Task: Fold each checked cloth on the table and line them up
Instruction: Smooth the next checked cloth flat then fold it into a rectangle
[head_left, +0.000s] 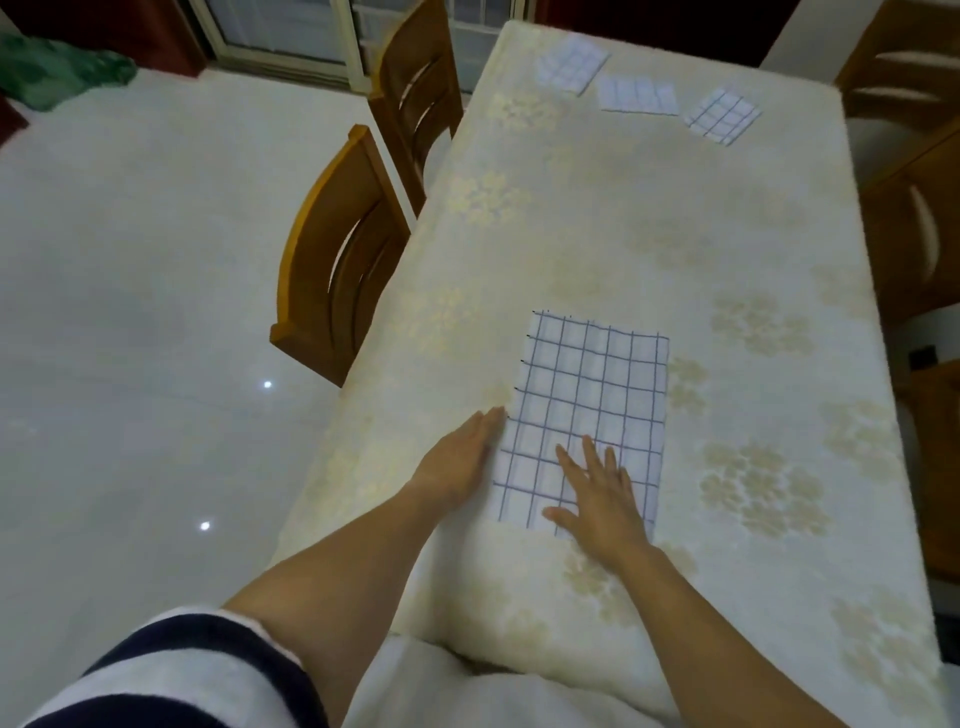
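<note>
One checked cloth (587, 389) under right hand (602, 499) (fingers flat, spread), left hand (462, 457) straight-fingered against its left edge, gripping nothing

home dining room | covered table (649, 218) | wooden chairs (337, 260)

The person wears a thick, soft-looking garment with broad dark navy and white stripes. Only its left sleeve (197, 670) shows, at the near left, ending around the elbow. The left arm (353, 561) is bare down to the left grip (457, 462), and the right arm (701, 613) is bare down to the right grip (602, 499).
</note>
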